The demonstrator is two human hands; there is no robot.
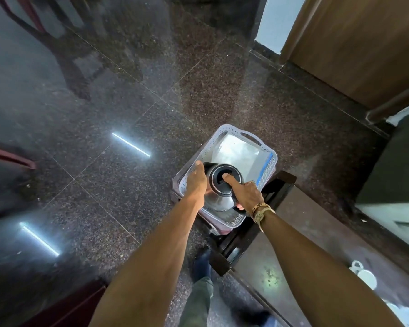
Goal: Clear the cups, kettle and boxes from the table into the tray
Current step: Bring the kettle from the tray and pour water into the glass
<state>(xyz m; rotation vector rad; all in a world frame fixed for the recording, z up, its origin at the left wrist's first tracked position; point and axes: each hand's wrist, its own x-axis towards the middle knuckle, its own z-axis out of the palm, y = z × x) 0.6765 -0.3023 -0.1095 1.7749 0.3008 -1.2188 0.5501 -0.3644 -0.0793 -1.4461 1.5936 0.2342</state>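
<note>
Dim interior, lit from overhead | mirrors tube lights as two white streaks [130, 145] on polished floor [198, 79] | glares pale inside tray [232, 128], faintly on table [293, 232] | smears soft along left edge | bows straight lines toward corners, wide-angle.

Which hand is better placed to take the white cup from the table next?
Probably the right hand, once it frees the kettle: the white cup lies on the table on that side.

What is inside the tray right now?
The kettle, gripped by the right hand and touched by the left hand, fills the near half of the tray; a pale flat box or sheet lies in the far half. Anything beneath the kettle is hidden.
</note>
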